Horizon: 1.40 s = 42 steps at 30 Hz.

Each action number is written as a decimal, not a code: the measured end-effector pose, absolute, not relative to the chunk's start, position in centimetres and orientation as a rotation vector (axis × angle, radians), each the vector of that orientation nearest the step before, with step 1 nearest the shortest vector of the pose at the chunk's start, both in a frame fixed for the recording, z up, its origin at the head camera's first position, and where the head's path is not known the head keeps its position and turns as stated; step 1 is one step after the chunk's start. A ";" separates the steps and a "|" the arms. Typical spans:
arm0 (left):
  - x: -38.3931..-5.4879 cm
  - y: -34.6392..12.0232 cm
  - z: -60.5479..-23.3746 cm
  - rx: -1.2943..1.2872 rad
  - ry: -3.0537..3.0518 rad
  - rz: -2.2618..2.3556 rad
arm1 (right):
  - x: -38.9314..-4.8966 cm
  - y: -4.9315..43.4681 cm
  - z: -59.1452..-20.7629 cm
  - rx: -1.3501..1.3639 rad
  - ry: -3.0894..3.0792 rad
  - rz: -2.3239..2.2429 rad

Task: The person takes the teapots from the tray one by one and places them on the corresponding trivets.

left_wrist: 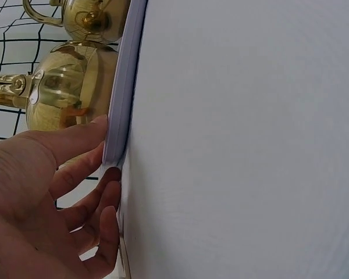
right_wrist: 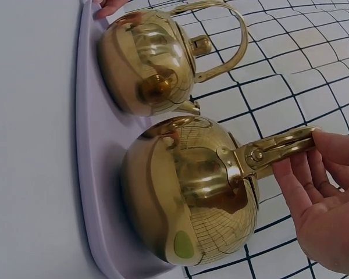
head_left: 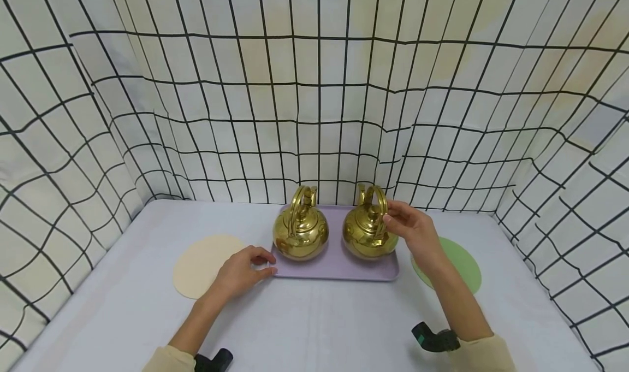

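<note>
Two shiny gold-coloured kettles with hoop handles are on a lilac tray (head_left: pixel 336 271). My right hand (head_left: pixel 416 231) pinches the upright handle of the right kettle (head_left: pixel 363 238) between thumb and fingers, also plain in the right wrist view. The left kettle (head_left: pixel 301 240) stands beside it, untouched. At the tray's front left corner is my left hand (head_left: pixel 245 271). Its thumb and fingers hold the rim there, with the lower fingers curled near the tabletop in the left wrist view. Whether the right kettle's base fully touches the tray is hard to tell.
A cream round mat (head_left: pixel 206 263) lies left of the tray, partly behind the left forearm. On the right, a green round mat (head_left: pixel 459 265) is partly covered by the right forearm. White walls with a black grid (head_left: pixel 319 99) enclose the white table (head_left: pixel 314 328) at the back and sides.
</note>
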<state>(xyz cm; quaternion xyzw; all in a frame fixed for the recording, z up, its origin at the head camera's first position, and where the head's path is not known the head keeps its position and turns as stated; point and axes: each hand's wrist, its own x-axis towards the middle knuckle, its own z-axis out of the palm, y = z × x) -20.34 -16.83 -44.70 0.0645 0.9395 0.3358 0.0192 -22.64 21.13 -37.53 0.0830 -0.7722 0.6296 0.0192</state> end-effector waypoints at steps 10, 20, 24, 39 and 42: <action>-20.6 -17.0 -44.6 0.166 2.866 1.070 | -22.4 21.9 -36.6 0.263 -2.397 1.920; -21.0 -16.9 -44.6 0.159 2.834 1.060 | -22.1 23.1 -36.0 0.311 -2.376 1.885; -21.1 -16.9 -44.7 0.148 2.828 1.061 | -22.0 23.5 -35.6 0.299 -2.375 1.873; -20.9 -17.3 -44.8 0.153 2.813 1.054 | -21.4 24.7 -35.3 0.250 -2.369 1.873; -21.1 -17.2 -44.9 0.157 2.817 1.056 | -21.3 25.2 -35.1 0.248 -2.361 1.861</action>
